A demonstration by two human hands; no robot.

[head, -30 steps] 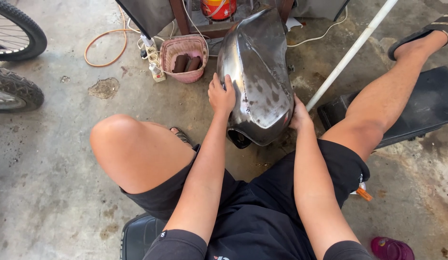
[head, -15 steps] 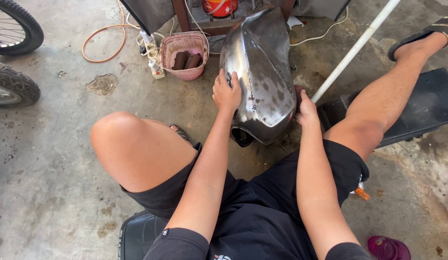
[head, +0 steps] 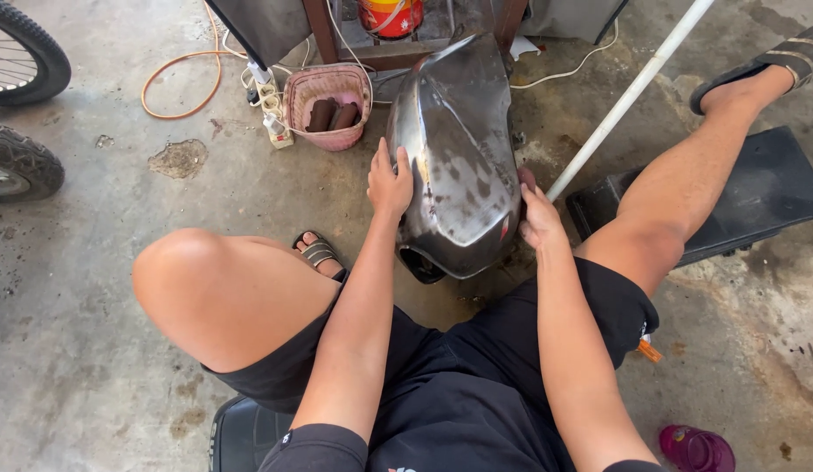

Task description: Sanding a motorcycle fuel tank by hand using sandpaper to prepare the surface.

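seated low, knees apart. left hand (head: 390, 182) flat, fingers spread on bare metal fuel tank (head: 459, 157) standing on concrete floor (head: 118, 288); right hand (head: 537, 218) cupping its other flank. surface blotchy, seemingly unfinished. beyond, pink basket (head: 328, 109), white pole (head: 629, 92).

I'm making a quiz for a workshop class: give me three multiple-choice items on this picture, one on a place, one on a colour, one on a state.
1. Where does the left hand rest?
A. on the bare metal tank's left flank
B. in the basket
C. on the pipe

2. What colour is the small basket?
A. blue
B. pink
C. black

3. How is the tank held?
A. lifted by one hand
B. untouched
C. flanked by both hands

Answers:
1 A, the palm lies on the tank's side.
2 B, its woven rim is pink.
3 C, the right hand presses the opposite flank.
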